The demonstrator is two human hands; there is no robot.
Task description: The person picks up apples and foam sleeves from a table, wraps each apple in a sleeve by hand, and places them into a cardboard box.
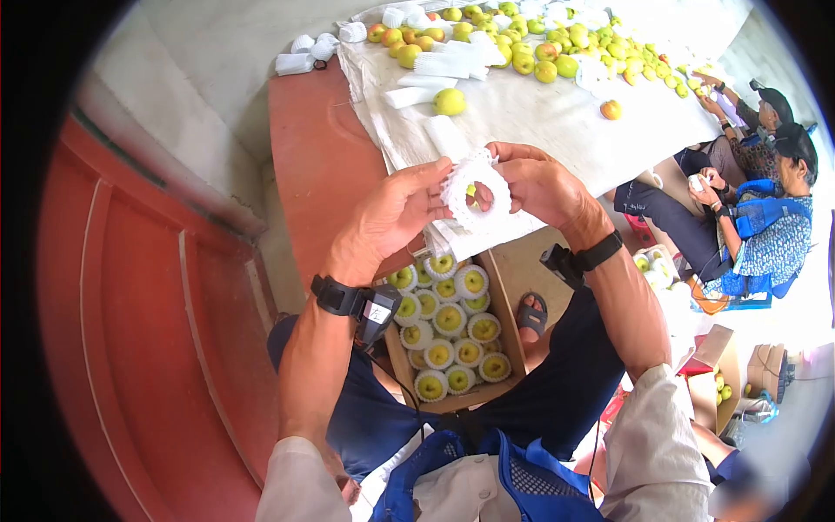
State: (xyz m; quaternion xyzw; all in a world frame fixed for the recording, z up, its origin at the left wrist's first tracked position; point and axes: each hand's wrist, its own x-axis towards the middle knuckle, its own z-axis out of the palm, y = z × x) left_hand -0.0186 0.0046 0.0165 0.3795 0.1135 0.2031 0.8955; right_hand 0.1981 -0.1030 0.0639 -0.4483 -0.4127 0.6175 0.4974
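A white foam net sleeve [457, 200] is spread into a ring between my two hands, in front of the table's near edge. My left hand [391, 207] pinches its left side, and my right hand [550, 184] grips the right side with curled fingers. Through the ring's opening show a bit of yellow-green and part of a finger. Below, between my legs, stands a cardboard box [515, 335] holding rows of apples [448, 319] in white foam nets. On the table, just beyond my hands, lies a flat foam sleeve [445, 135].
A white sheet [539, 122] covers most of the red table [317, 148]. A pile of loose apples [574, 39] and more foam sleeves [452, 61] lie at its back. Two people [770, 226] sit at the right, hands at foam-wrapped fruit. A red door [156, 331] borders my left.
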